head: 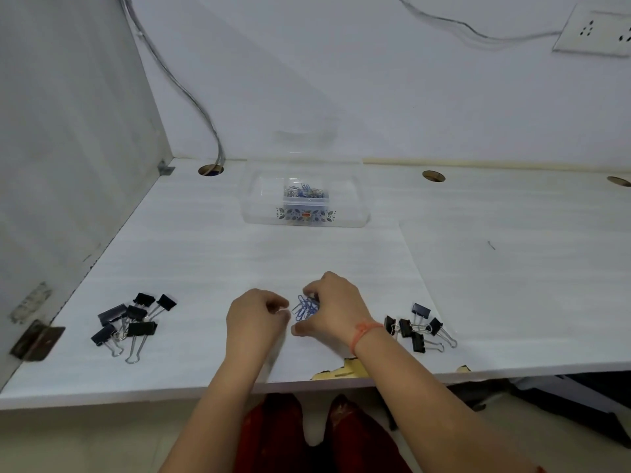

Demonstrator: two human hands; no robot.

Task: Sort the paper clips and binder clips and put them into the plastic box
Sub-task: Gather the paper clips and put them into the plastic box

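Note:
A small heap of blue paper clips (pixel 304 307) lies on the white desk near its front edge. My right hand (pixel 333 307) curls over the heap, fingertips pinching some of the clips. My left hand (pixel 256 317) rests just left of the heap with fingers curled; whether it holds a clip is hidden. Several black binder clips (pixel 131 322) lie in a group at the left, another group of black binder clips (pixel 418 327) at the right. The clear plastic box (pixel 355 213) stands further back in the middle, with an inner compartment of paper clips (pixel 304 192).
A white side panel (pixel 68 165) walls off the left, with a metal hinge (pixel 34 341) low on it. Cable holes (pixel 433 176) run along the desk's back edge; a cable (pixel 191 97) drops into the left one. The front edge is chipped (pixel 345 370). A wall socket (pixel 597 29) sits top right.

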